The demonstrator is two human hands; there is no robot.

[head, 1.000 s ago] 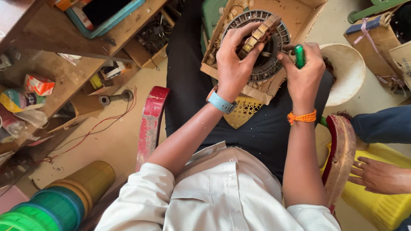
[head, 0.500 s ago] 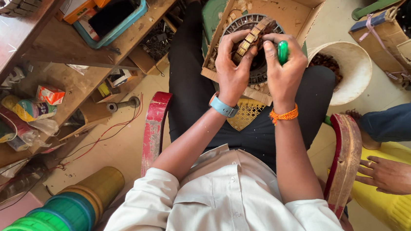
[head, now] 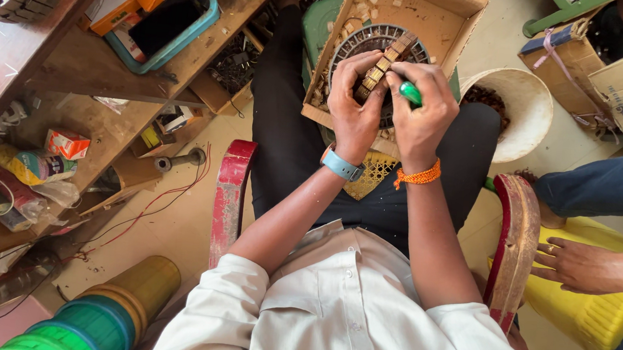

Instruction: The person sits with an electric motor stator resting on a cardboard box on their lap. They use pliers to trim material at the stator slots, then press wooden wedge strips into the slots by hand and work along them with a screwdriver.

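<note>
A round slotted metal motor core (head: 366, 42) lies in an open cardboard box (head: 442, 22) on my lap. My left hand (head: 354, 108), with a blue watch at the wrist, grips a curved, slotted brown segment (head: 383, 66) held over the core. My right hand (head: 424, 113), with an orange thread at the wrist, is closed on a green-handled tool (head: 409, 92) whose tip is hidden against the segment. Both hands press together above the box's near edge.
A white bowl (head: 525, 92) of dark bits stands right of the box. Wooden shelves (head: 75, 75) at left hold a teal tray, small boxes and wires. Another person's hand (head: 578, 264) rests on a yellow stool at right. Stacked coloured containers (head: 85, 320) stand at bottom left.
My right hand moved left with the green tool until it met my left hand on the segment. The view shifted slightly; the other person's hand stayed put.
</note>
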